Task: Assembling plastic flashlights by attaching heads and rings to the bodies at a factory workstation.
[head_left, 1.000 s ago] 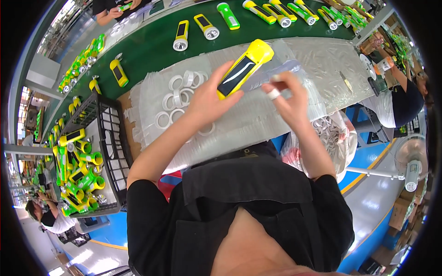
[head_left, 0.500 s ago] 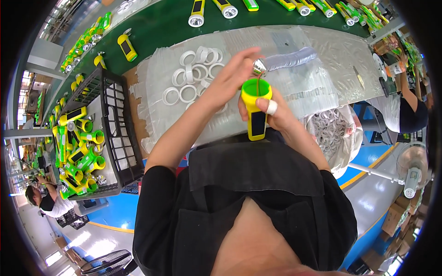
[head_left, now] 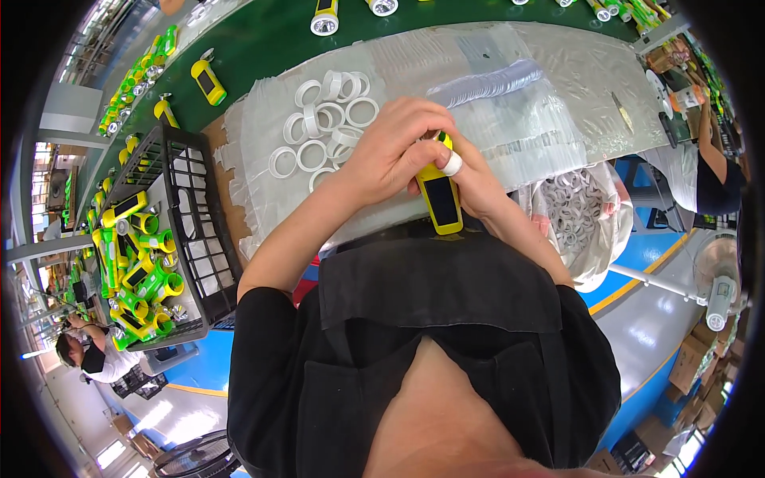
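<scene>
A yellow flashlight with a black panel points its tail toward my body, held just above the table's near edge. My right hand is wrapped round its upper body from the right, a white wrap on the thumb. Closed over the flashlight's wide head is my left hand, its fingers curled across the top. Only a sliver of green rim shows between the hands, and the silver reflector is hidden under them. Several white rings lie loose on the plastic-covered table, left of my left hand.
Beyond my hands lies a row of stacked clear discs. A black crate of yellow and green flashlight bodies stands at left. A bag of white rings hangs at right. Finished-looking flashlights rest on the green surface behind.
My left hand has come down onto the flashlight's head, covering the silver reflector that hung above it on a wire. The open green mouth is now covered. The view has shifted slightly.
</scene>
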Tool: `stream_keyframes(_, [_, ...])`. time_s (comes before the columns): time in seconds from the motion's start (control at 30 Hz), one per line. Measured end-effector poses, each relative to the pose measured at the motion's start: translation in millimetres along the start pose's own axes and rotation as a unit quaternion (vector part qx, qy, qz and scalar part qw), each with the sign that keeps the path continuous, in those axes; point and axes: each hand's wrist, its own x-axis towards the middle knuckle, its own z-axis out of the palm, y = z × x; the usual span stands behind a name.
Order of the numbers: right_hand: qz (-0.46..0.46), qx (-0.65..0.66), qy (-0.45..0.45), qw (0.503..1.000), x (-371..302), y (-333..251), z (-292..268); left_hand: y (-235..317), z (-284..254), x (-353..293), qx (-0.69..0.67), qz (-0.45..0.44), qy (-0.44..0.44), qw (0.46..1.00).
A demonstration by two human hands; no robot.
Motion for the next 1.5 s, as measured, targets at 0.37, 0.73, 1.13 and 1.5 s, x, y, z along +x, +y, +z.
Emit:
stream_keyframes(0.37, [-0.074, 0.044, 0.172, 0.981, -11.8, -12.8, -27.2, -60.5, 31.7, 28.9, 0.185, -0.13, 0.029, 0.974])
stream_keyframes(0.73, [-0.086, 0.037, 0.198, 0.976, -24.9, -10.6, -40.3, -81.0, 41.3, 24.0, 0.217, -0.116, -0.056, 0.968])
stream_keyframes(1.13, [-0.063, 0.001, 0.178, 0.982, -16.7, -15.9, -26.6, -66.8, 22.0, 18.0, 0.121, -0.129, 0.005, 0.984])
stream_keyframes(1.5, [-0.074, 0.007, 0.114, 0.991, -13.1, -18.2, -16.1, -2.3, 14.6, 12.9, 0.017, -0.008, -0.022, 1.0])
